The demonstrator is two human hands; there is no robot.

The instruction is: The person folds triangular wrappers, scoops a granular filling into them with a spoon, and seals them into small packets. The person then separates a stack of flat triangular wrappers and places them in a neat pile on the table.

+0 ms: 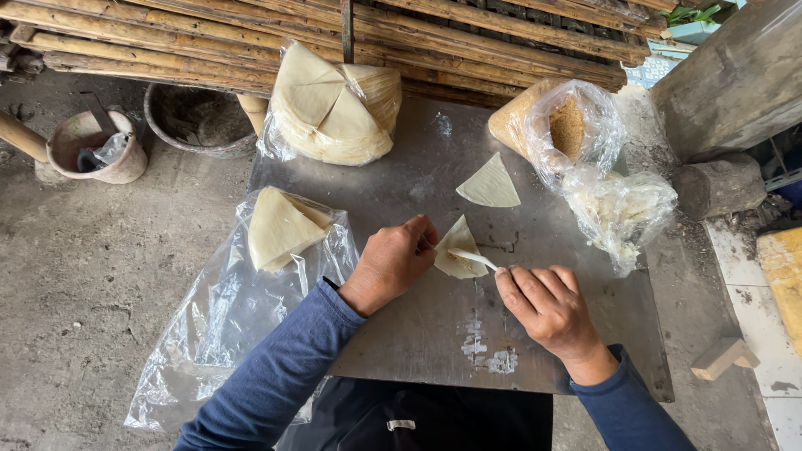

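Here, left hand (393, 260) pinching a triangular wrapper (459, 248) on the desk (418, 326), its tip pointing away, right hand (547, 305) gripping a white spatula (473, 258) angled up-left onto it.

hands (393, 263) on wrapper (458, 248) (white stick (473, 258))

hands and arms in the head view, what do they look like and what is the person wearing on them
Both hands are bare: no gloves, rings or watch show on the left hand or the right hand. Each arm is covered to the wrist by a long blue sleeve of soft knit fabric, the left sleeve creased along its length, the right sleeve ending in a snug cuff. No markings or prints show on either sleeve.
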